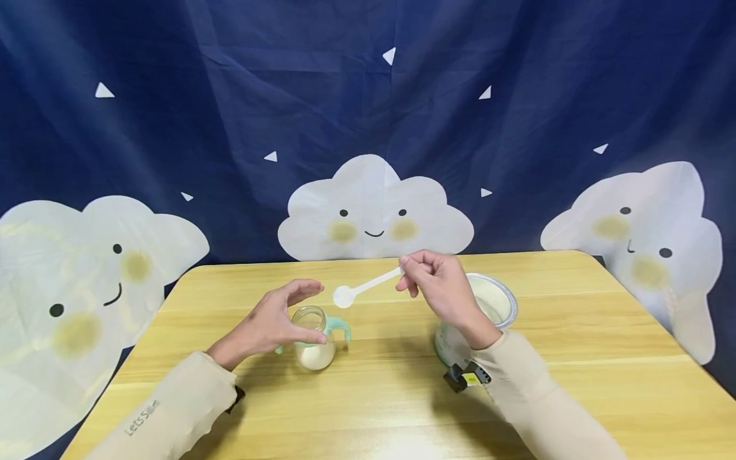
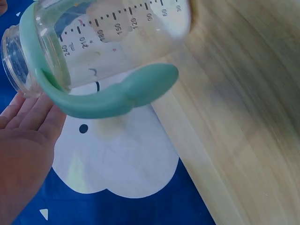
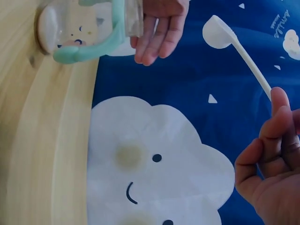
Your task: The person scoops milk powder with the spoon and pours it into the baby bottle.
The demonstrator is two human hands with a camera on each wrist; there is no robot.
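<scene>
A clear baby bottle [image 1: 315, 352] with mint-green handles [image 2: 154, 84] stands uncapped on the table, whitish stuff at its bottom. Around its neck my left hand [image 1: 282, 319] is spread, thumb in front and fingers behind. In the right wrist view those left fingers [image 3: 161, 40] are straight. My right hand [image 1: 439, 284] pinches the end of a white long-handled scoop [image 1: 374, 281]. The scoop's bowl [image 3: 218, 33] is held in the air, above and right of the bottle; whether it is full I cannot tell. Under my right wrist stands an open can [image 1: 506, 300], pale inside and partly hidden.
The wooden table [image 1: 379, 396] ends at a dark blue cloth [image 1: 322, 96] printed with white clouds [image 1: 374, 211] that hangs behind it. A small black device [image 1: 457, 378] sits at my right wrist, close to the can.
</scene>
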